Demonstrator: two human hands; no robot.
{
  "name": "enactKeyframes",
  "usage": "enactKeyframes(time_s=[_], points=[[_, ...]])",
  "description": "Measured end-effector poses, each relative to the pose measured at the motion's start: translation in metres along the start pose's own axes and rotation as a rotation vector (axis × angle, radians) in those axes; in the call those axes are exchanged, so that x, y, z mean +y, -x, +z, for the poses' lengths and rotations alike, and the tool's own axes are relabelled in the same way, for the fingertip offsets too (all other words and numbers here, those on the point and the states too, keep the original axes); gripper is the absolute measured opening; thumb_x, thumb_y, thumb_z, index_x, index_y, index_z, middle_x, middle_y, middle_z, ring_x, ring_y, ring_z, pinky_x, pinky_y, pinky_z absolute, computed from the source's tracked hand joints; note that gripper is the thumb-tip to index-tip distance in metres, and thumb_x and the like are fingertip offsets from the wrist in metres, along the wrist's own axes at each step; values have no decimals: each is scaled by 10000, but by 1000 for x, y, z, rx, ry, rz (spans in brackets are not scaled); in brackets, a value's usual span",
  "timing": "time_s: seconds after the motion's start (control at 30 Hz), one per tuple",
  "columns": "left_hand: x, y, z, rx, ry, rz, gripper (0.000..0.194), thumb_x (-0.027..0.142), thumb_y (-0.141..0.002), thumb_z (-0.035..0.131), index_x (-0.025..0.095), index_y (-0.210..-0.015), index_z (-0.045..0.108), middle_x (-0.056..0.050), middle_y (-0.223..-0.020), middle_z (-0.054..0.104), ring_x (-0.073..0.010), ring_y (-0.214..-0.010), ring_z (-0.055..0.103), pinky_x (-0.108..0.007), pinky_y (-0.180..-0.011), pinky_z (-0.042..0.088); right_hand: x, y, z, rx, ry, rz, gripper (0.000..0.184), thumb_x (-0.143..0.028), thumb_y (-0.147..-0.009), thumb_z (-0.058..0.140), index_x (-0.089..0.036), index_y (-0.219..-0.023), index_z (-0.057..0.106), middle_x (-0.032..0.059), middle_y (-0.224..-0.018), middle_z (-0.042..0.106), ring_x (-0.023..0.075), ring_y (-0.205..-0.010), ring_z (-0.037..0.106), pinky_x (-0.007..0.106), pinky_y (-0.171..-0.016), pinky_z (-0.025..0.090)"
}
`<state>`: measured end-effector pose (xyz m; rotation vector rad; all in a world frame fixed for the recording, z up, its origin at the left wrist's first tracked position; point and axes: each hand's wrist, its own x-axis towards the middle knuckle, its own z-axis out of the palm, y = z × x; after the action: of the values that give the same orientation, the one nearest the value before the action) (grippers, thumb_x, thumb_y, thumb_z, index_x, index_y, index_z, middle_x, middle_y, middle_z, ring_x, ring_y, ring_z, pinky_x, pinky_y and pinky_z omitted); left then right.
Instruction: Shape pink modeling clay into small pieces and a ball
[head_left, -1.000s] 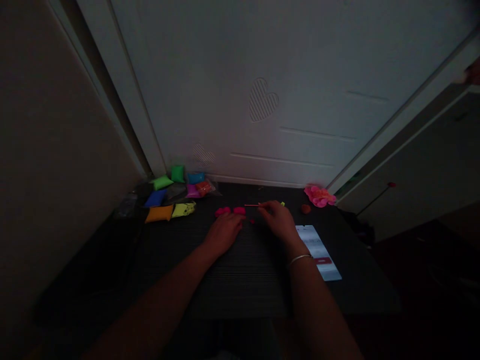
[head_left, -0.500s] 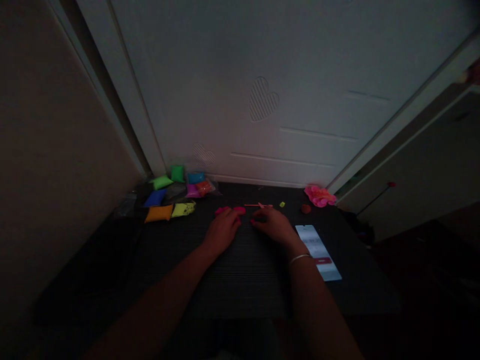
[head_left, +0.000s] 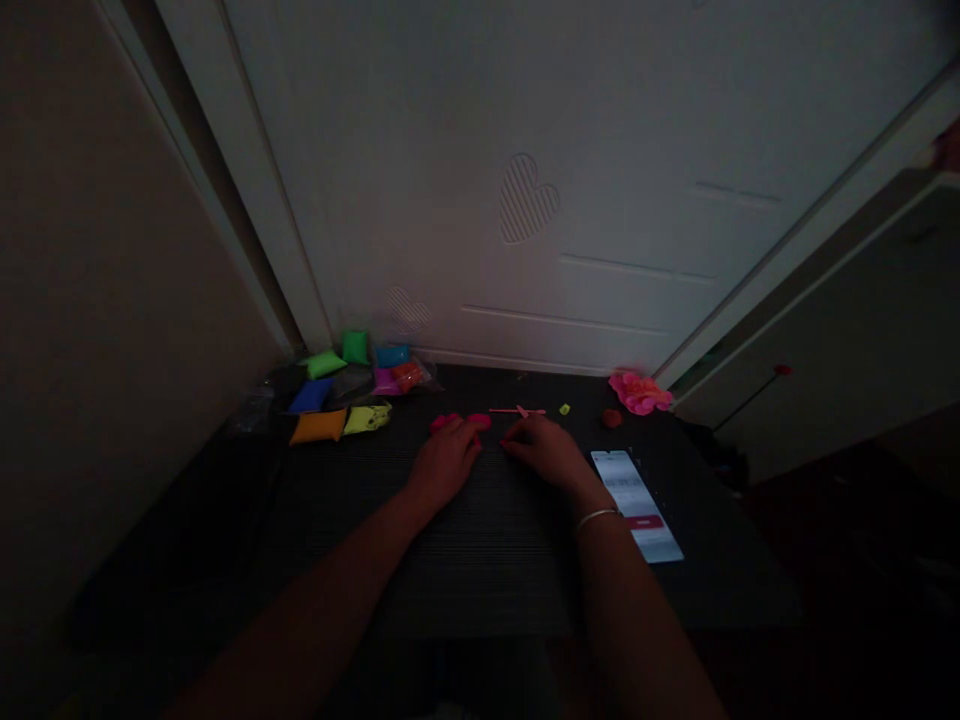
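My left hand [head_left: 442, 462] lies palm down on the dark table, its fingers bent over some bright pink modelling clay [head_left: 480, 421]. Part of that clay is hidden under the fingers. Just to the right, my right hand [head_left: 546, 449] is curled with its fingertips low at the tabletop, a tiny pink bit [head_left: 503, 443] showing at their tips; it looks like the same clay. Beyond the right fingers lies a thin pink stick-like tool [head_left: 506, 410]. Dim light blurs the fingertips.
Several coloured clay packets, among them an orange one [head_left: 319, 427], lie at the back left. A yellow-green bit [head_left: 565, 409], a reddish lump [head_left: 611, 418] and a pink flower [head_left: 640, 392] sit at the back right. A lit phone [head_left: 637, 505] lies beside my right wrist.
Both hands stay almost in place over the pink clay, with only a very slight shift of the right hand. The other things have not moved.
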<state>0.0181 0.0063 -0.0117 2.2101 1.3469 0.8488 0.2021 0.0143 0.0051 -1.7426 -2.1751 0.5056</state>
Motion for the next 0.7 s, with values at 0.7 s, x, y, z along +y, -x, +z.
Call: enactKeyframes(time_s=[0.7], points=[[11,-12,-16,341,1404,-505,216,225,-620,694,126,-797,617,1,-710,595,-62,-583,541,-193,-573,430,-27,5,1,544,-496,-41,218,-350,-758,535,-186,-839,654,19,-729,614,123,-601,518,252,-570,404]])
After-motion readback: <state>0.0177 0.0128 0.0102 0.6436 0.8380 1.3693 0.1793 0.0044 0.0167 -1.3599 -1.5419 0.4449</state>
